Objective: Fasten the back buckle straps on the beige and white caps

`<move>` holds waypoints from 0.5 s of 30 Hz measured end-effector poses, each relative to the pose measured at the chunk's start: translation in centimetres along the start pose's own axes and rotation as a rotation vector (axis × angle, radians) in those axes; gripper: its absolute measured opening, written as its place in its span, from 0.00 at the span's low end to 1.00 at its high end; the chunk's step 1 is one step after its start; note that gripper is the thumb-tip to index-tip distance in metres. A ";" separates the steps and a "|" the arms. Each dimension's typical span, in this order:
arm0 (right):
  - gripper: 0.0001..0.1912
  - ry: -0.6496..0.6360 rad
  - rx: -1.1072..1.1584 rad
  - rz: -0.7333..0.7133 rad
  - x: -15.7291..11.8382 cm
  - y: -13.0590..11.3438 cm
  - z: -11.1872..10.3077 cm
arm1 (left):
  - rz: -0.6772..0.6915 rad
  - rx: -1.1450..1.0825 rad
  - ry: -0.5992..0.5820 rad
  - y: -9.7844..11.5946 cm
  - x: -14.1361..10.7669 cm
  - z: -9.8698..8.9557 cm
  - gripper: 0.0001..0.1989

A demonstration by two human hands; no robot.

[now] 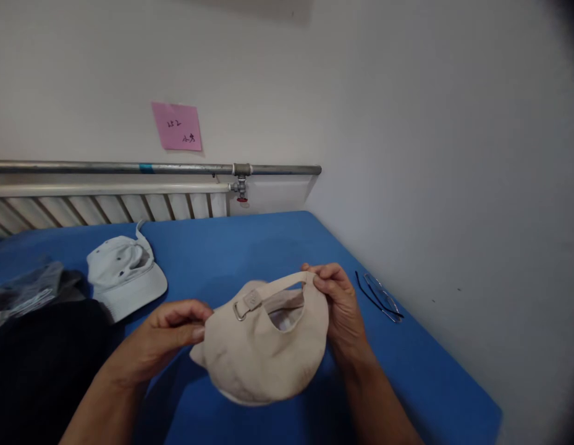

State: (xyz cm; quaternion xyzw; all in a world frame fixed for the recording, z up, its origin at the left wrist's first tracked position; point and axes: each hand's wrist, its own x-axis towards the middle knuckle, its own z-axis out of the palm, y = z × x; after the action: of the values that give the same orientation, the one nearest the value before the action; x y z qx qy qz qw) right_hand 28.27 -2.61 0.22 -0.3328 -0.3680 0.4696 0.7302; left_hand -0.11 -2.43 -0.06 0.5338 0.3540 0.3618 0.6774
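Above a smooth blue surface (240,241), a soft, rounded beige cloth cap (263,358) is held between two bare hands, its back opening crossed by a strap (282,285) with a metal buckle (240,311). Its left edge is pinched between thumb and fingers of the left hand (159,334); the fabric by the strap's right end is gripped by the closed fingers of the right hand (341,303). Dark cloth (41,371), crinkled plastic (31,290), thin-framed glasses (383,298) and a pale brimmed cap (124,272) are seen around them. Behind, a ribbed radiator (129,205) and a metal pipe (189,169) are topped by a pink note (178,127).
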 end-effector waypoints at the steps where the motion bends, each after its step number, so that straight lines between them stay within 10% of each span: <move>1: 0.10 -0.001 -0.004 0.001 -0.1 0.1 0.0 | 0.019 -0.053 0.006 -0.1 -0.2 -0.2 0.09; 10: 0.12 0.147 0.144 0.100 -0.3 -0.4 -0.1 | -0.098 0.319 -0.337 1.7 -0.3 1.6 0.12; 15: 0.12 0.164 0.195 0.128 -0.2 -0.6 0.0 | 0.005 0.156 -0.255 0.9 -0.8 1.6 0.06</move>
State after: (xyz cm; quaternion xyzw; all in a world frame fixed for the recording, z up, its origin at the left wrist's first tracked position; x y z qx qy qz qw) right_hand 28.51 -3.02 0.64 -0.3203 -0.2375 0.5202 0.7553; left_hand 0.80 -3.70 1.16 0.6272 0.2910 0.2642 0.6725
